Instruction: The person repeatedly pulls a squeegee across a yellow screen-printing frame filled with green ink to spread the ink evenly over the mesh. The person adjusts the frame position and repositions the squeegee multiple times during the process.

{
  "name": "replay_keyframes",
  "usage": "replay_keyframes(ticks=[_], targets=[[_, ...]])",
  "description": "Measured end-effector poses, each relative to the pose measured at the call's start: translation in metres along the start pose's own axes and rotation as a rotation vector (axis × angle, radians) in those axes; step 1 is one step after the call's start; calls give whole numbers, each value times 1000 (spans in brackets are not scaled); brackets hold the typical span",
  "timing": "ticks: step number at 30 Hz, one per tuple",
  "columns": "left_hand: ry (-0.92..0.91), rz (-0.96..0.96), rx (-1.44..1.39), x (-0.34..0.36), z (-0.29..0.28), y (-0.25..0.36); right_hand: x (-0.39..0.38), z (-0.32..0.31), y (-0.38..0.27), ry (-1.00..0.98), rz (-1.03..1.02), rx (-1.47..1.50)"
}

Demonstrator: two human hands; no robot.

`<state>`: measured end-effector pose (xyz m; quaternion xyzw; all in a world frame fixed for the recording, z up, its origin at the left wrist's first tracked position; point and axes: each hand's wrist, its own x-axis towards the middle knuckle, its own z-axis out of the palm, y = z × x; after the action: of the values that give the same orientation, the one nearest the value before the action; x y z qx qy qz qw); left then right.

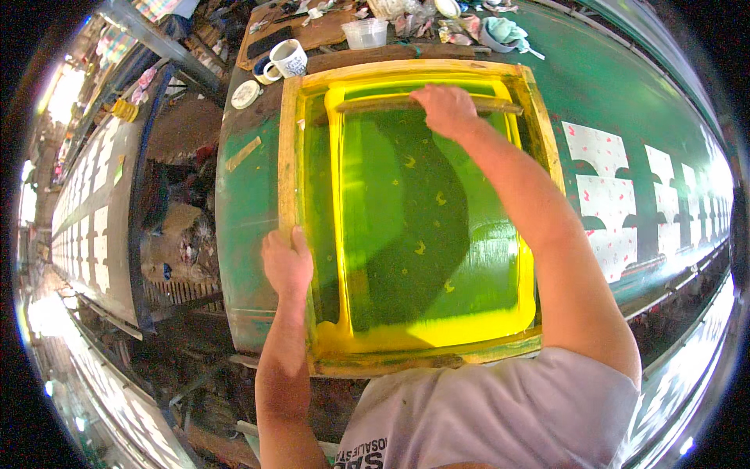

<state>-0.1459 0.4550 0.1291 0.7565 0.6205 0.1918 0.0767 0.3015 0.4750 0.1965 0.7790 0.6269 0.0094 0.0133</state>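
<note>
A wooden-framed printing screen point(291, 172) lies on the green table, its mesh point(406, 227) showing small pale motifs. Bright yellow ink point(469, 327) lies thick along the near edge and in strips down both sides. At the far end of the mesh my right hand point(447, 109) grips a wooden squeegee point(488, 105) that spans most of the screen's width. My left hand point(287, 264) is wrapped around the left rail of the frame; its fingertips are partly hidden.
White printed fabric pieces point(605, 195) lie in rows on the green table point(539, 70) to the right. Beyond the screen stand a white mug point(289, 59), a round lid point(245, 94), a clear plastic tub point(365, 33) and a cloth-filled bowl point(504, 35). Another long table point(117, 211) runs along the left.
</note>
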Motion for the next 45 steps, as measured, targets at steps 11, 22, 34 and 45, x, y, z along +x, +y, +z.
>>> replay_keyframes(ticks=[11, 22, 34, 45], targets=[[-3, 15, 26, 0, 4, -2, 64, -7, 36, 117, -93, -9], [-62, 39, -61, 1, -3, -1, -36, -23, -11, -103, -157, 81], [16, 63, -51, -3, 2, -16, -290, -23, -124, -227, -135, 66], [-107, -113, 82, -5, -9, -3, -435, -10, -183, -129, -229, 110]])
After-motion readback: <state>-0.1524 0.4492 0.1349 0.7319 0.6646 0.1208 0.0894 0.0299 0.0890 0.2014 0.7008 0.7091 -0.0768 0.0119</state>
